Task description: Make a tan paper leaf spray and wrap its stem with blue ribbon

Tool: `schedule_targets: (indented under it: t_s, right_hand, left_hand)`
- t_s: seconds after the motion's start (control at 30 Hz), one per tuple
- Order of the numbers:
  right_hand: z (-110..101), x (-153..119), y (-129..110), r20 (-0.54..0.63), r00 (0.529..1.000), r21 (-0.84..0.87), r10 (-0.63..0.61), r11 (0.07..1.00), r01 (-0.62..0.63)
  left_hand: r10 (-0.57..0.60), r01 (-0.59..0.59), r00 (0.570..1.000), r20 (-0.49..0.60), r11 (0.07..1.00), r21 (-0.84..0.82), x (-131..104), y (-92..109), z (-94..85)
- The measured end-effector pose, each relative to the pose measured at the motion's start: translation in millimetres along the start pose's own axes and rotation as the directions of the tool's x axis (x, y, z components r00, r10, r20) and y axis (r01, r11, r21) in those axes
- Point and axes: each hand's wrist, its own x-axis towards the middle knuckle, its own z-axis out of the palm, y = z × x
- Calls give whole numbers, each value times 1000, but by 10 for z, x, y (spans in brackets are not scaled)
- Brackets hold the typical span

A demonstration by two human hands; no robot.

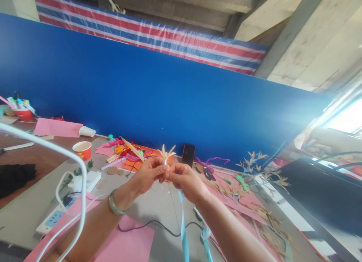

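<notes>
Both hands meet over the middle of the table, fingertips pinched together. My left hand (pixel 149 173) closes on the base of a pale straw-coloured flower (pixel 166 153), whose pointed petals spread upward. Close against it, my right hand (pixel 185 179) is also closed, with thumb and forefinger at the flower's base. A light blue ribbon (pixel 183 228) hangs down below my right hand. Under the fingers a thin dark stem or wire (pixel 174 205) runs downward. Which fingers carry the ribbon's upper end is hidden.
A phone (pixel 188 154) leans against the blue partition (pixel 169 96). More straw flowers (pixel 251 164) lie at right on pink paper (pixel 240 201). At left are a paper cup (pixel 82 150), a power strip (pixel 53 218) and a white cable (pixel 84 186) crossing the foreground. A black cord (pixel 161 223) crosses the table.
</notes>
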Motion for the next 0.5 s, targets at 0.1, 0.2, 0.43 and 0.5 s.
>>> schedule_targets:
  t_s: [0.1,0.2,0.43,0.5]
  right_hand:
    - [7,-21,12,-18,1000,72,21,997,-20]
    - [12,-37,31,-62,998,75,24,997,-19]
    - [-22,3,98,-185,981,-177,-63,984,30]
    - [-45,17,105,-165,983,-229,-76,973,36]
  left_hand:
    - [-18,21,991,133,1000,-17,23,9,-88]
    - [-6,2,992,125,999,33,41,24,-153]
    - [61,-57,998,0,933,354,10,125,-137]
    - [62,-52,998,-11,904,424,0,143,-143]
